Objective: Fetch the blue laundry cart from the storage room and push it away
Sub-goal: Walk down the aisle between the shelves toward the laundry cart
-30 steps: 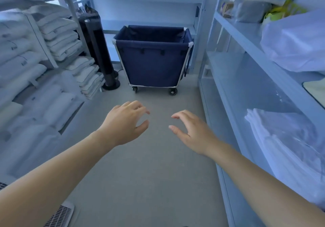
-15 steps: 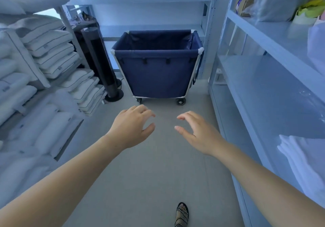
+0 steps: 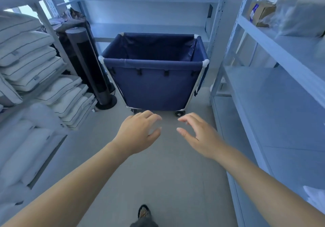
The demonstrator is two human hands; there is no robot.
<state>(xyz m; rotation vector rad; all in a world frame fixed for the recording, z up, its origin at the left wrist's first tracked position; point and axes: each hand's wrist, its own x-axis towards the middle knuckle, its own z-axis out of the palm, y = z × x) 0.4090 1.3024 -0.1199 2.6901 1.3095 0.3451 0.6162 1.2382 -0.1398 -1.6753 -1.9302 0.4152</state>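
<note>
Two bare hands out front, left hand (image 3: 139, 133) & right hand (image 3: 198, 135) both w/ wide grip, holding nothing, well short of cart (image 3: 154, 84), blue cart at aisle end btwn shelves (image 3: 274, 47), beside fan (image 3: 91, 72), pillows (image 3: 26, 51) left.

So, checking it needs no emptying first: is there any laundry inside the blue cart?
No, the blue cart shows only its bare dark liner inside.

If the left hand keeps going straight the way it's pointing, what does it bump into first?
Probably the blue laundry cart. The left hand reaches forward, open and empty, and only bare floor shows between them. It would likely meet the cart's near cloth side, though depth is hard to judge.
</note>
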